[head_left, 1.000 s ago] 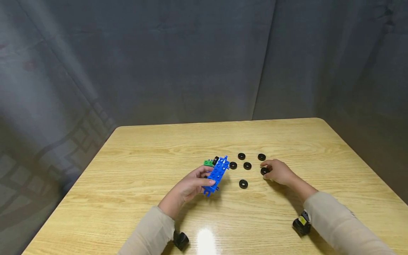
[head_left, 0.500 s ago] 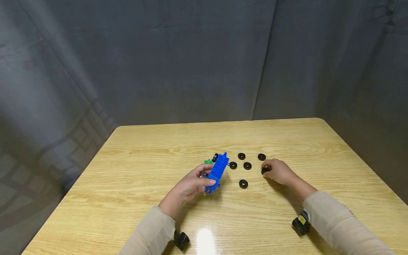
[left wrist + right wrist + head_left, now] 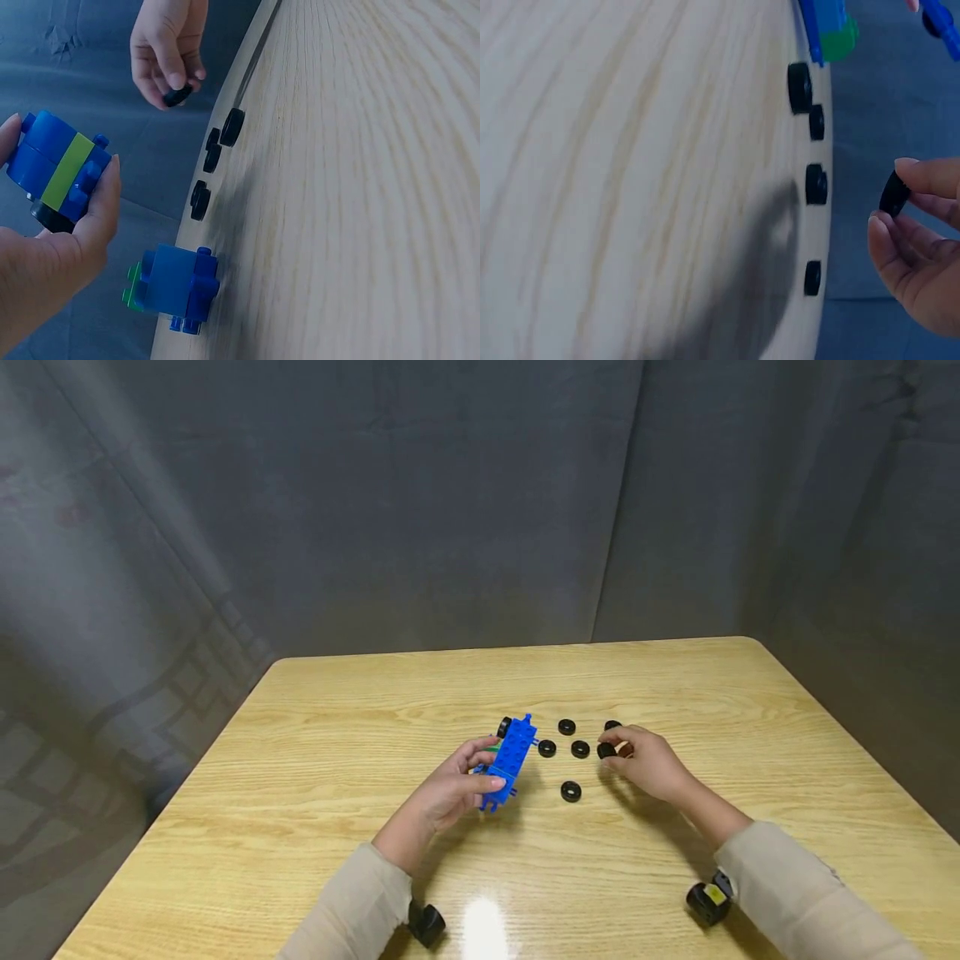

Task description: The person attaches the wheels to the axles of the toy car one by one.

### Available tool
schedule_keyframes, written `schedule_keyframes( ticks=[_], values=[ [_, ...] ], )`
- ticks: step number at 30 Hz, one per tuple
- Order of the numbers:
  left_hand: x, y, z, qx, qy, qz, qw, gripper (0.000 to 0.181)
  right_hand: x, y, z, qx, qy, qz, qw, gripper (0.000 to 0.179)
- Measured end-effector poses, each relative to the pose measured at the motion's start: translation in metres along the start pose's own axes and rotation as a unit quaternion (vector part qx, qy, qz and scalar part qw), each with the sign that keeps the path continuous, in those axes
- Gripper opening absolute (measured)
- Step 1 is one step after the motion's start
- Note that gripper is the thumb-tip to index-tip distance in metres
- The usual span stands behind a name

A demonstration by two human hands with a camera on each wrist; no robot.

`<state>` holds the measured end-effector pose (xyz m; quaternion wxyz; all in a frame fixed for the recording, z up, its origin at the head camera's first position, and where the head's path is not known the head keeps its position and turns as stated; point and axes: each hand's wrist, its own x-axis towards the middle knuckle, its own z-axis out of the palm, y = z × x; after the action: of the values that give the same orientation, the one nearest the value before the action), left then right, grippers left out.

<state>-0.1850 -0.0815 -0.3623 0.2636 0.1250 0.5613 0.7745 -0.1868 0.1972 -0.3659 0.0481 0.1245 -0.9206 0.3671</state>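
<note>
Held pieces and loose wheels on the wooden counter (image 3: 337,718); clock positions are read in the head view, with the middle wheel (image 3: 581,749) as the dial's centre. At nine o'clock, my left hand (image 3: 450,789) grips the blue studded base (image 3: 514,752), its fingers curled around it and the thumb against its broad face. A mounted wheel (image 3: 504,727) sits on the base's eleven o'clock side. At three o'clock, the fingers of my right hand (image 3: 651,766) are nearly closed, pinching a black wheel (image 3: 606,751) clear of the counter. Loose wheels lie at nine (image 3: 547,748), eleven (image 3: 567,727), two (image 3: 612,724) and just past six (image 3: 571,792), the two o'clock one partly covered by my right hand. A blue-and-green block assembly (image 3: 176,281) appears to stand separately beyond my left hand, though the head view mostly hides it.
</note>
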Motion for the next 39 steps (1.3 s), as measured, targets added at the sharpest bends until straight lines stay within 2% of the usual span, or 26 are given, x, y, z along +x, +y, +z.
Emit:
schedule_keyframes(
  ticks=[7,17,21,26,31,39],
  values=[
    [-0.001,0.001,0.001,-0.027,-0.008,0.002,0.9996,0.078,-0.001,-0.012,0.004,0.018,0.014,-0.016,0.9996,0.029],
    [-0.001,-0.002,0.002,-0.001,-0.012,-0.010,0.9999,0.084,-0.008,-0.021,0.012,0.055,0.026,-0.010,0.9981,0.023],
    [-0.002,-0.005,0.003,-0.002,-0.013,-0.013,0.9998,0.084,-0.011,-0.023,0.017,0.088,0.025,-0.004,0.9958,0.024],
    [-0.003,-0.006,0.003,0.012,-0.012,-0.008,0.9998,0.082,-0.012,-0.030,0.021,0.150,0.023,0.001,0.9884,0.027],
    [-0.001,-0.006,0.003,0.020,-0.009,0.001,0.9998,0.082,-0.011,-0.039,0.025,0.213,0.022,-0.007,0.9768,0.031],
    [-0.001,-0.005,0.006,0.016,0.014,0.009,0.9997,0.081,-0.007,-0.045,0.032,0.272,0.020,-0.005,0.9622,0.030]
  ],
)
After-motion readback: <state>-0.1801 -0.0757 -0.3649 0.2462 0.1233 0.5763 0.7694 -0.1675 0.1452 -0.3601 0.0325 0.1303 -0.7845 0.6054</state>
